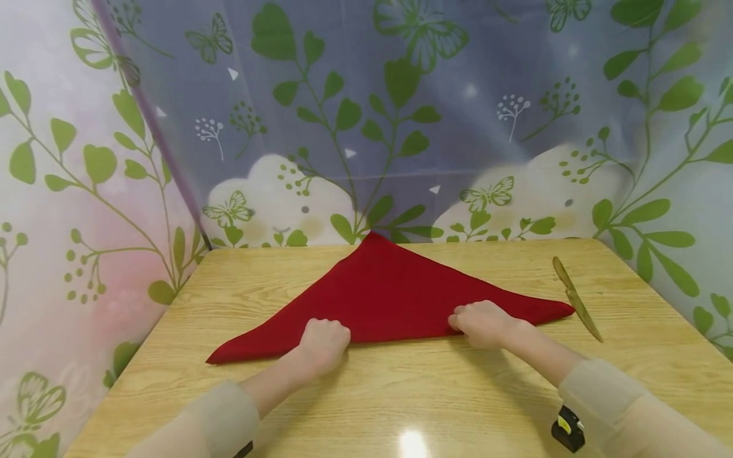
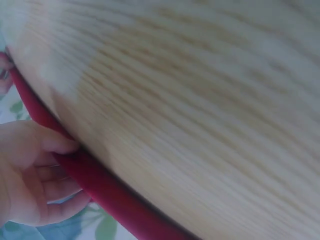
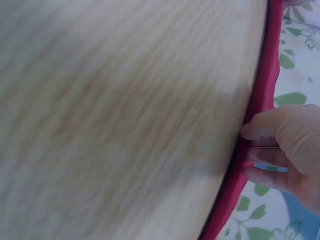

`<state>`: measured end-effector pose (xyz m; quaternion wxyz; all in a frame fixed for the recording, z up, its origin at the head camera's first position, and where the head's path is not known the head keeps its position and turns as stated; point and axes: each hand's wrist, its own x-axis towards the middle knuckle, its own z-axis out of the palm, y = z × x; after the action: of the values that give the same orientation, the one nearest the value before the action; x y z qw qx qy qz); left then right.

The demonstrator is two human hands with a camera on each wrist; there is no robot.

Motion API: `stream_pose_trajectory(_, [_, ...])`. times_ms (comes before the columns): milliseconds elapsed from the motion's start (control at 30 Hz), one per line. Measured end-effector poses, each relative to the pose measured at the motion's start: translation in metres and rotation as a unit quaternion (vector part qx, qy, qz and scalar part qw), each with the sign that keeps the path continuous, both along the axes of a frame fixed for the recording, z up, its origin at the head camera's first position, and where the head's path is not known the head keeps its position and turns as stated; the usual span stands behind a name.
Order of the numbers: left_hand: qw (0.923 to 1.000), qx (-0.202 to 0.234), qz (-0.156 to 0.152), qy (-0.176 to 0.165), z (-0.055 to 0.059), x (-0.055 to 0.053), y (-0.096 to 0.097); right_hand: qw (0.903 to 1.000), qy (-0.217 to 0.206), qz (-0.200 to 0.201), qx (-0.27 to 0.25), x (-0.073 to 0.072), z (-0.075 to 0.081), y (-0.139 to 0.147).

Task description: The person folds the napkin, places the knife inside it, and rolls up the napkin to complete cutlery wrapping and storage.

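A red cloth (image 1: 383, 292), folded into a wide triangle, lies on the table with its peak toward the back wall and its long folded edge toward me. My left hand (image 1: 323, 343) pinches that near edge left of the middle. In the left wrist view, the thumb (image 2: 65, 145) lies under the edge and the fingers curl over the red cloth (image 2: 107, 187). My right hand (image 1: 485, 323) pinches the same edge farther right, with thumb and fingertips at the red fold (image 3: 262, 95) in the right wrist view.
A thin, olive-gold strip (image 1: 578, 302) lies at the right, close to the cloth's right tip. The wooden table (image 1: 366, 394) meets a patterned fabric backdrop (image 1: 355, 114) behind and at both sides. A black device (image 1: 568, 429) hangs beneath the right sleeve.
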<state>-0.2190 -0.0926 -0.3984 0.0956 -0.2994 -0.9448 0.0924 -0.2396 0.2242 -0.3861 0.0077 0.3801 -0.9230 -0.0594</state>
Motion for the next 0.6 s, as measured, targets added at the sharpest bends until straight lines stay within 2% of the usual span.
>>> stream_pose_trajectory(167, [0.9968, 0.028, 0.054, -0.052, 0.003, -0.003, -0.026, 0.9994, 0.028, -0.011, -0.016, -0.001, -0.004, 0.018])
stream_pose_trajectory(367, [0.9938, 0.035, 0.081, -0.068, 0.005, -0.010, -0.052, 0.9977, 0.031, -0.007, -0.060, -0.002, -0.004, 0.038])
stream_pose_trajectory(500, [0.9940, 0.027, 0.081, -0.068, 0.007, -0.011, -0.061, 0.9977, 0.030, 0.000, -0.061, 0.002, -0.003, 0.041])
stream_pose_trajectory(600, [0.9958, 0.022, 0.060, -0.065, 0.008, -0.009, -0.064, 0.9979, 0.027, 0.000, -0.059, 0.007, -0.001, 0.041])
